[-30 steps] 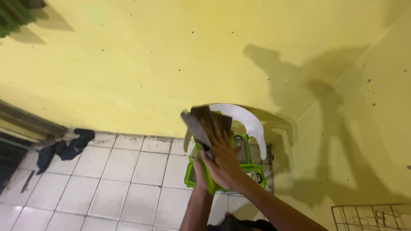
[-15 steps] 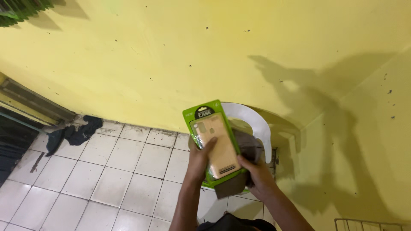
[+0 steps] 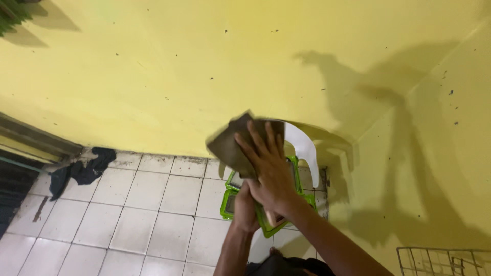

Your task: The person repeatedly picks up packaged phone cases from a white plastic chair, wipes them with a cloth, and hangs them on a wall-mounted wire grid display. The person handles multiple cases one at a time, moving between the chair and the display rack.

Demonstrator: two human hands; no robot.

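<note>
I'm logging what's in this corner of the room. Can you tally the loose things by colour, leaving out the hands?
Green: 1, the green-edged package gripped by the left hand
Grey-brown: 1, the cloth under the right hand
White: 1, the plastic chair
Dark: 1, the rag on the tiled floor
Grey: 1, the wire rack
Total: 5

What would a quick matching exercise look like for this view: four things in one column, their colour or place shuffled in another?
Things:
1. cloth
2. green-edged package
3. plastic chair
4. wire rack

Descriptions:
A. white, against the yellow wall
B. bottom right corner of the view
C. grey-brown, under the right hand
D. gripped from below by the left hand

Pairs: 1-C, 2-D, 3-A, 4-B
</note>
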